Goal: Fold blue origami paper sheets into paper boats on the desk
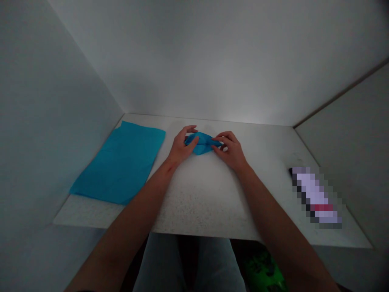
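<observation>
The left hand [182,146] and the right hand [231,150] meet over a small folded blue piece [199,149] at the far middle of the white table [206,198].

To the left lies a large blue sheet [121,162], spread flat, its near right corner partly covered by the left forearm [146,202]. Well apart on the right, near the table's right edge, is a long object [317,196] blurred into blocks, too masked to identify. A pale wall [212,61] rises behind the far edge. Below the near edge show the person's legs [212,267] and, right of them, something green [264,269], partly hidden by the right forearm [273,215].

The left hand is partly closed around the piece's left end, its thumb on top and fingers curled at the far side. The right hand, fingers bent, pinches the right end between thumb and fingertips.
</observation>
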Demonstrator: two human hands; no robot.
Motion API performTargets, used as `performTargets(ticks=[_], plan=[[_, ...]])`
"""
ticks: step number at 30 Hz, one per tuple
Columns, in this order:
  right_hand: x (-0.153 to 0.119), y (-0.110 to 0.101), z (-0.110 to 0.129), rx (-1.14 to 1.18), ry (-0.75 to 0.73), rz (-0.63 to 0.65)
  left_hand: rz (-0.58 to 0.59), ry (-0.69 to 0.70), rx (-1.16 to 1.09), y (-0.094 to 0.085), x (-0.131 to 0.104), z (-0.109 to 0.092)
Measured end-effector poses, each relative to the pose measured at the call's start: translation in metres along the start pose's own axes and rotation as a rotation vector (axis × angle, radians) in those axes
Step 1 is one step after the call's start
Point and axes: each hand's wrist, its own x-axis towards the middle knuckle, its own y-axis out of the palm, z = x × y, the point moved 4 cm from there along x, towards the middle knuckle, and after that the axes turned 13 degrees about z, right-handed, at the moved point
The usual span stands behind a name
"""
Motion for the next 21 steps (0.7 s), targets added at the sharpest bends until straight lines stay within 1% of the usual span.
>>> performTargets(ticks=[4,8,11,15,18,21], plan=[[0.000,-0.007,-0.009,-0.001,0.060,0.035,-0.011,-0.038,0.016,-0.002,0.000,-0.001],[0.001,-0.009,-0.004,0.049,0.098,0.018,0.031,-0.032,0.115,-0.001,0.001,-0.004],[0.001,-0.006,-0.001,0.158,0.161,-0.082,0.013,-0.063,0.186,0.000,0.000,-0.004],[0.000,-0.004,-0.008,0.310,0.260,-0.251,-0.006,-0.076,0.219,0.000,0.000,-0.005],[-0.002,-0.005,-0.016,0.366,0.331,-0.327,0.053,-0.005,0.248,0.001,0.000,-0.009],[-0.004,-0.008,-0.018,0.338,0.359,-0.371,0.159,0.068,0.269,0.001,0.000,-0.010]])
